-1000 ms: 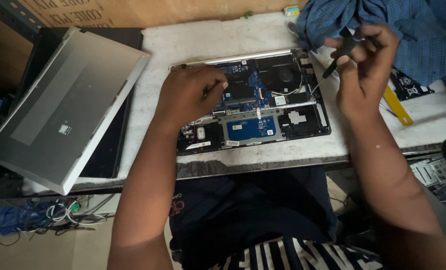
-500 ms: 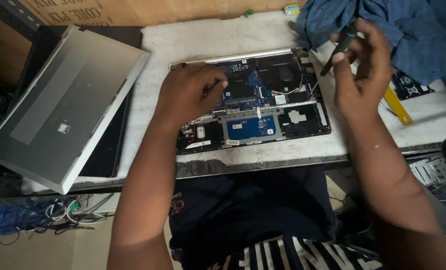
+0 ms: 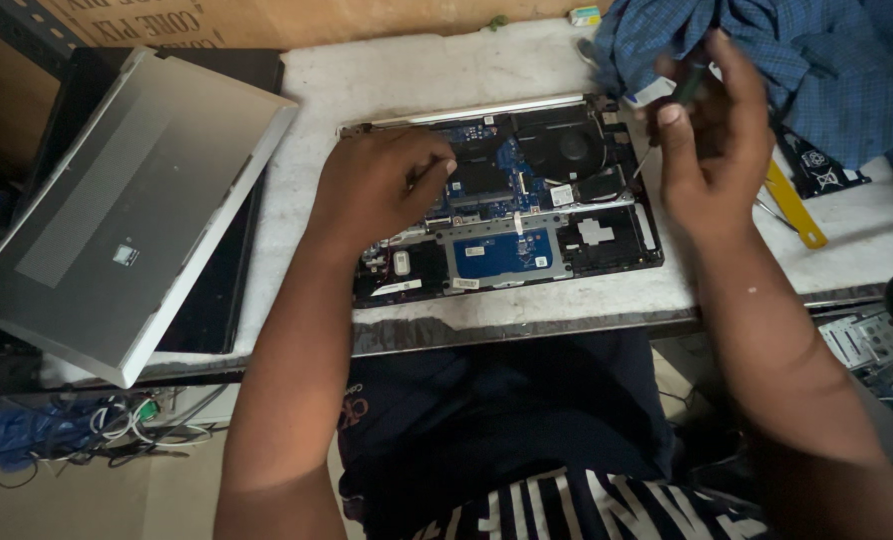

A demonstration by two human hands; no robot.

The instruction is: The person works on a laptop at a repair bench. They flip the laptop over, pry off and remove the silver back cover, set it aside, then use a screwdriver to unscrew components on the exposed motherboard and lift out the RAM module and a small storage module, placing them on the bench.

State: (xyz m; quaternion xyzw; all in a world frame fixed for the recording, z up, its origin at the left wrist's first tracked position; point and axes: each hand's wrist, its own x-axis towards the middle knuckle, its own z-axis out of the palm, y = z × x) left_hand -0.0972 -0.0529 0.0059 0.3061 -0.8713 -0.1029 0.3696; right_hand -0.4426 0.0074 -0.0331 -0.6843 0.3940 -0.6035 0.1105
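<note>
An opened laptop base (image 3: 527, 215) lies on the white-topped bench, its blue circuit boards, fan and dark inner parts exposed. My left hand (image 3: 377, 185) rests on the left part of the boards, fingers curled with the fingertips pressing down near the middle. My right hand (image 3: 712, 140) hovers above the laptop's right edge, closed around a thin dark screwdriver (image 3: 679, 98) whose tip points down toward the fan corner.
A silver laptop lid (image 3: 132, 205) lies tilted over a black panel at the left. Blue checked cloth (image 3: 807, 60) is heaped at the back right. A yellow pry tool (image 3: 793, 205) lies right of the laptop. Cables (image 3: 87, 425) hang below the bench (image 3: 527, 315).
My right hand with the screwdriver has shifted slightly up and away from the laptop. My left hand stays in place on the boards.
</note>
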